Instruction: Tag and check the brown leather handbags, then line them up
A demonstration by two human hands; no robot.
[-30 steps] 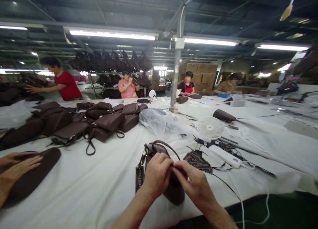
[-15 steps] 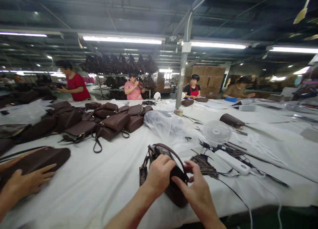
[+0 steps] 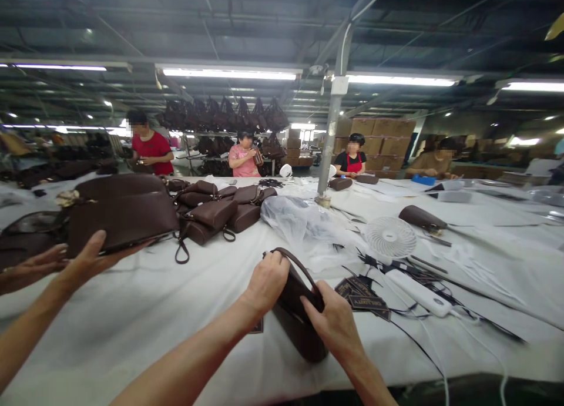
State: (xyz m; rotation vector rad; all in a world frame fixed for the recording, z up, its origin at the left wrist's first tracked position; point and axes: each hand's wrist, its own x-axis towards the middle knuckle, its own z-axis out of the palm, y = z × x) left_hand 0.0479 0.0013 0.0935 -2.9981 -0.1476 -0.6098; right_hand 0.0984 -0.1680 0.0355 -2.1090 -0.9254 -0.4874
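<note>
A small dark brown handbag [image 3: 300, 334] stands on the white-covered table in front of me, its looped handle [image 3: 303, 266] arching over the top. My left hand [image 3: 268, 281] is closed on the far end of the bag's top edge; its fingertips are partly hidden. At the near end, my right hand [image 3: 332, 316] grips the top edge by the handle's base, thumb on the near side. Below my left wrist, a corner of a black tag [image 3: 257, 326] shows. Several black tags with gold lettering [image 3: 368, 303] lie right of my right hand.
At left, a co-worker's hands [image 3: 86, 258] hold up a larger brown bag [image 3: 126, 212]. Brown bags [image 3: 211, 214] are piled behind it. A plastic bag [image 3: 293, 218], a white fan [image 3: 390, 237] with cables, and a post [image 3: 330, 141] stand beyond my hands. Other people sit or stand across the table.
My left hand has moved left to the bag's far end, and the bag's top looks narrower. Its tag has become mostly hidden. The co-worker's bag has been raised off the table.
</note>
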